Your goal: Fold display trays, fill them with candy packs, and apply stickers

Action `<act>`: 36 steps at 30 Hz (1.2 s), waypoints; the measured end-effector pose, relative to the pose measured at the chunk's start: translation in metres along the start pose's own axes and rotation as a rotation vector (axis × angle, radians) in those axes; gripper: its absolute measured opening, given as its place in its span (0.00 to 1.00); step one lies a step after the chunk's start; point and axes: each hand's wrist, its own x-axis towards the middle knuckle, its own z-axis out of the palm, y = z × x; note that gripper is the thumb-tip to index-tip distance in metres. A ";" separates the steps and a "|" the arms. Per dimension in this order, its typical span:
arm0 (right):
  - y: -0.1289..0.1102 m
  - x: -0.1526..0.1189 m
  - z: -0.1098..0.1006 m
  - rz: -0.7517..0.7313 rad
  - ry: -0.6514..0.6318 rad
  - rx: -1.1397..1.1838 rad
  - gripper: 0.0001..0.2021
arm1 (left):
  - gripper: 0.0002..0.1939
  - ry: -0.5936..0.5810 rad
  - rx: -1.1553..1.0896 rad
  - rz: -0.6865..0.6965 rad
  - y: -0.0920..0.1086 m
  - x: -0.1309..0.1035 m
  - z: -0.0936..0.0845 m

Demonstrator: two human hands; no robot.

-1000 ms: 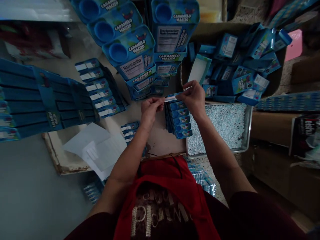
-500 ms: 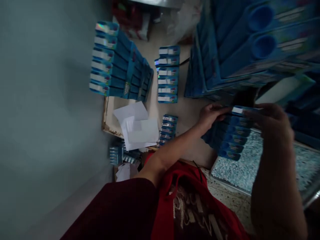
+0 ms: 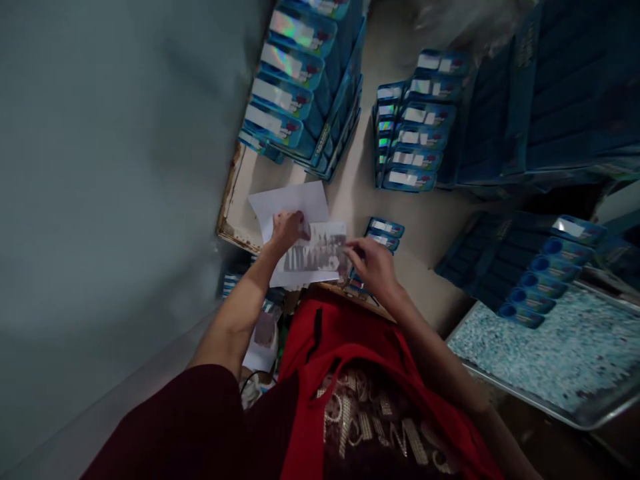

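A small sheet printed with dark figures (image 3: pixel 315 255) lies over white paper (image 3: pixel 295 200) at the table's left front. My left hand (image 3: pixel 289 230) grips its upper left part with curled fingers. At the sheet's right edge, my right hand (image 3: pixel 373 263) pinches it between thumb and fingertips. Just behind the right hand stand small blue boxes (image 3: pixel 384 227) with pale labels, partly covered by it. Off to the right, a joined row of blue tubes (image 3: pixel 543 270) rests untouched, one capped with a labelled top and several showing round open ends.
Tall stacked blue boxes (image 3: pixel 283 93) stand at the back left, with another labelled group (image 3: pixel 417 137) in the middle. Larger blue stacks (image 3: pixel 560 93) fill the right. A metal tray (image 3: pixel 590 417) of pale blue granules sits at lower right. A wall (image 3: pixel 125 200) bounds the left.
Both hands have left the row of blue tubes at the right and moved left to the papers. Now they hold the printed sheet. The view has shifted too.
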 end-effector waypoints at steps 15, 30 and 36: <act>-0.034 0.077 0.123 -0.247 -0.069 -0.533 0.23 | 0.11 0.025 -0.526 0.146 -0.031 -0.024 -0.049; -0.066 -0.079 -0.030 -0.082 0.325 -0.324 0.08 | 0.11 -0.438 -1.012 0.336 0.097 -0.066 -0.127; -0.056 -0.124 -0.091 0.229 0.509 0.124 0.10 | 0.06 -0.259 -0.686 0.475 0.172 -0.018 -0.078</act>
